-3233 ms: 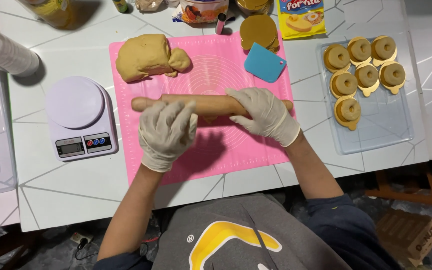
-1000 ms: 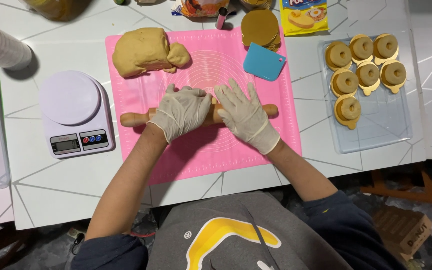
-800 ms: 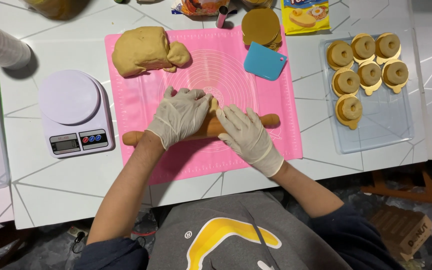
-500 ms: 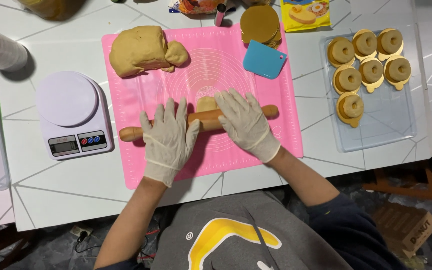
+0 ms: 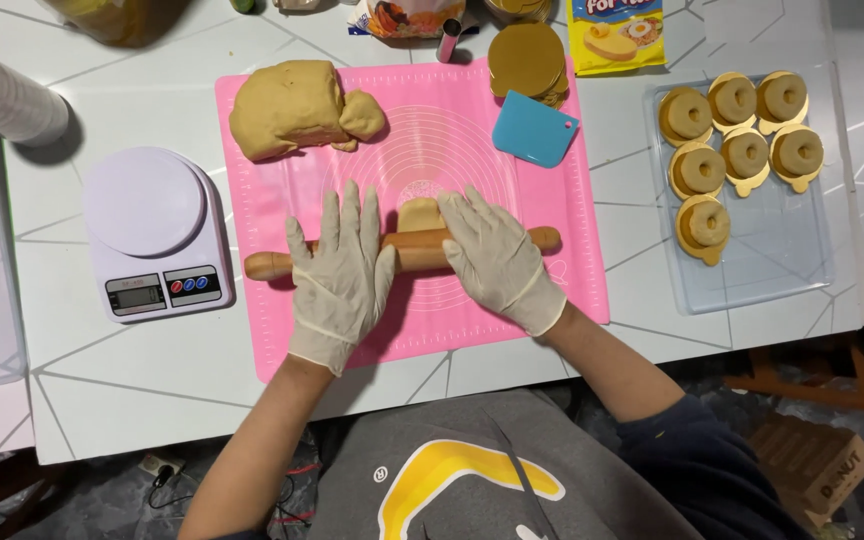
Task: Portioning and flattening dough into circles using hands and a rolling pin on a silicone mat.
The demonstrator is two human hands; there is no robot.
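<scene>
A wooden rolling pin (image 5: 417, 252) lies across a pink silicone mat (image 5: 572, 270). My left hand (image 5: 337, 270), in a pale glove, rests flat on the pin's left half with fingers spread. My right hand (image 5: 497, 258), also gloved, lies flat on its right half. A small piece of tan dough (image 5: 415, 213) shows just beyond the pin, between my hands. A large lump of the same dough (image 5: 297, 108) sits at the mat's far left corner.
A white kitchen scale (image 5: 152, 230) stands left of the mat. A blue scraper (image 5: 534, 128) and a stack of gold round boards (image 5: 526, 60) lie at the mat's far right. A clear tray (image 5: 782, 260) on the right holds several ring-shaped pastries. A film roll (image 5: 7, 95) is far left.
The rolling pin has gone back and forth over the small dough under my palms. It now lies a little farther from me than half a second ago, and the dough shows beyond it.
</scene>
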